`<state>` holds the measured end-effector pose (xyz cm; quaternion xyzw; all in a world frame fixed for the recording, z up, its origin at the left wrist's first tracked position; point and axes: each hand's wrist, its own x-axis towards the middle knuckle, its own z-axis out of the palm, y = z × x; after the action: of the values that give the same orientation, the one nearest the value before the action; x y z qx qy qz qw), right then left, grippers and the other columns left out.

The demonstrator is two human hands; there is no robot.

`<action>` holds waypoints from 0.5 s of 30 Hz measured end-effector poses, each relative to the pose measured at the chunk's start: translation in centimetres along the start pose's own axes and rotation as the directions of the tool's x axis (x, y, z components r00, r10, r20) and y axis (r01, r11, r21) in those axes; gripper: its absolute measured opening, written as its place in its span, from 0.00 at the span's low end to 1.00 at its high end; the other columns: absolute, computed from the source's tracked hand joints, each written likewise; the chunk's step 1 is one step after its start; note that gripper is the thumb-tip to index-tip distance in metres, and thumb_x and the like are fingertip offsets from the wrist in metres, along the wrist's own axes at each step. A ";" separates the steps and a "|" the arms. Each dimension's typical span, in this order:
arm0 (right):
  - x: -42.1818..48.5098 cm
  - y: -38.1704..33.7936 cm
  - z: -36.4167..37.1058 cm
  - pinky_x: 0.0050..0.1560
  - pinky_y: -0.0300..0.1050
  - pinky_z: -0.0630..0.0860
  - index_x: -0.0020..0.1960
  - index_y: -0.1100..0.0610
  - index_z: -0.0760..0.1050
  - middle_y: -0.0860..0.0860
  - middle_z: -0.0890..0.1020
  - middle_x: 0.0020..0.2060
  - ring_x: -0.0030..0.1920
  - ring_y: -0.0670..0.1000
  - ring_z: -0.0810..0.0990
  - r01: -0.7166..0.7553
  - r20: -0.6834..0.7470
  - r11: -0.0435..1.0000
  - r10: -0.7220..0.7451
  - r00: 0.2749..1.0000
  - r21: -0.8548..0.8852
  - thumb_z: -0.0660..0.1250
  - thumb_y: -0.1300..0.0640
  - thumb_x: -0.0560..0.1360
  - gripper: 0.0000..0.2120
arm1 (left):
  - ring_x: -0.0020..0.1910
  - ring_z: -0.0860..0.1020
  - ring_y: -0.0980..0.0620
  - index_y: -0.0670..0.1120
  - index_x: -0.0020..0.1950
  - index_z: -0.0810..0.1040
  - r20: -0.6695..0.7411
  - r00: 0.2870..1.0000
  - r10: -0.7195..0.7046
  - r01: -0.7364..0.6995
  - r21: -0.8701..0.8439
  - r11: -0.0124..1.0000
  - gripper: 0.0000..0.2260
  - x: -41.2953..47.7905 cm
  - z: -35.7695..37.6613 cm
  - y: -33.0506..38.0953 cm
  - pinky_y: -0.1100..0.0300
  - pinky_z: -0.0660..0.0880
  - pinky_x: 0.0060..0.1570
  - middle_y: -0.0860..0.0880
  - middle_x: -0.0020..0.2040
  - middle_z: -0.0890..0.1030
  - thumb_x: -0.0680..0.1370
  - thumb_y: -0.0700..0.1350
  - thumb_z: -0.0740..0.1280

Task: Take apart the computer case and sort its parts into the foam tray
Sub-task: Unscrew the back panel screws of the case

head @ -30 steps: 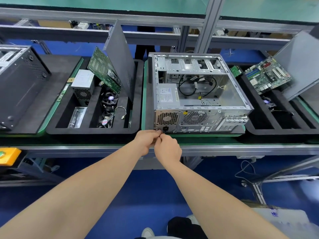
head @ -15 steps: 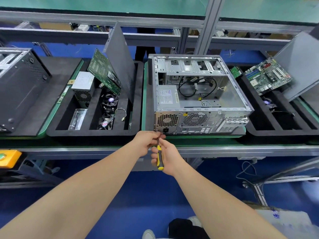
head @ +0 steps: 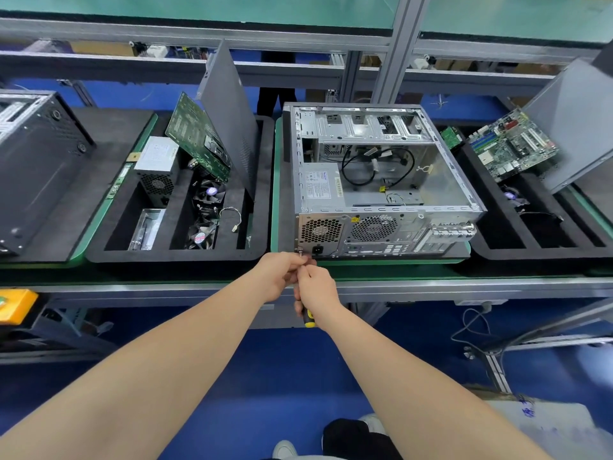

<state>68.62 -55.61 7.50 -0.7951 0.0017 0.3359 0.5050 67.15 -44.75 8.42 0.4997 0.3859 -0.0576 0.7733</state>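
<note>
**Both hands on a screwdriver at the rear corner of the case**

The computer case lies on its side on a green mat, in the middle of the table and close to its near edge. Its top side is open, and its rear panel faces the person. Inside it, a grey power supply sits in the near left corner, with loose black cables beside it.

The right hand grips the yellow and black handle of a screwdriver. The tool points up toward the lower left corner of the rear panel. The left hand has its fingers curled and pinches the metal shaft near the tip, just in front of that corner. The tip itself is hidden by the fingers.

The foam tray stands just left of the case. It holds a grey side panel that leans upright, a green circuit board, a second power supply and black fans, each in its own compartment. A second black tray stands toward the right edge of the table.
</note>
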 end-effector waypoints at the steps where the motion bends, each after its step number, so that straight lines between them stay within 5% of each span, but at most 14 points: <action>1: -0.1 0.1 -0.1 0.24 0.44 0.76 0.48 0.60 0.76 0.54 0.79 0.31 0.20 0.50 0.77 0.063 -0.035 0.990 -0.068 0.997 -0.128 0.52 0.53 0.87 0.19 | 0.51 0.79 0.44 0.35 0.62 0.81 -0.008 1.000 0.001 -0.001 0.002 1.000 0.12 -0.1 0.0 0.0 0.50 0.78 0.58 0.37 0.59 0.83 0.79 0.37 0.69; 4: -0.2 0.4 -0.3 0.26 0.46 0.79 0.50 0.60 0.77 0.58 0.83 0.41 0.27 0.55 0.85 0.179 -0.078 0.901 -0.227 0.971 -0.394 0.51 0.52 0.88 0.19 | 0.50 0.82 0.45 0.35 0.61 0.81 -0.009 1.000 0.000 0.000 -0.006 1.000 0.13 -0.2 -0.2 0.0 0.56 0.79 0.45 0.38 0.57 0.84 0.78 0.36 0.71; 8: 0.3 0.5 0.0 0.45 0.50 0.73 0.58 0.59 0.78 0.59 0.83 0.53 0.53 0.62 0.84 0.184 -0.105 0.682 -0.359 0.927 -0.707 0.57 0.58 0.85 0.11 | 0.53 0.84 0.44 0.36 0.60 0.82 -0.028 1.000 -0.011 0.010 -0.036 0.999 0.13 -0.1 -0.4 -0.2 0.57 0.79 0.47 0.39 0.53 0.86 0.76 0.37 0.74; 12: 0.4 0.4 0.3 0.46 0.51 0.74 0.59 0.59 0.78 0.58 0.84 0.53 0.53 0.62 0.83 0.173 -0.090 0.627 -0.365 0.927 -0.760 0.59 0.59 0.84 0.10 | 0.48 0.86 0.47 0.38 0.54 0.84 -0.070 0.998 0.009 -0.012 -0.041 0.999 0.12 -0.1 -0.4 -0.5 0.60 0.79 0.40 0.42 0.48 0.87 0.74 0.41 0.78; 15: 0.4 0.6 -0.1 0.41 0.51 0.82 0.55 0.60 0.79 0.59 0.84 0.49 0.45 0.61 0.86 0.200 -0.107 0.729 -0.351 0.930 -0.654 0.55 0.56 0.87 0.14 | 0.46 0.86 0.47 0.38 0.52 0.85 -0.092 0.995 0.048 -0.052 -0.040 0.998 0.11 0.0 -0.3 -0.6 0.60 0.80 0.39 0.42 0.47 0.87 0.72 0.39 0.79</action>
<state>68.81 -55.86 6.86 -0.9417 -0.1734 0.1459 0.2487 66.69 -44.79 7.97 0.4947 0.4091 -0.0072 0.7667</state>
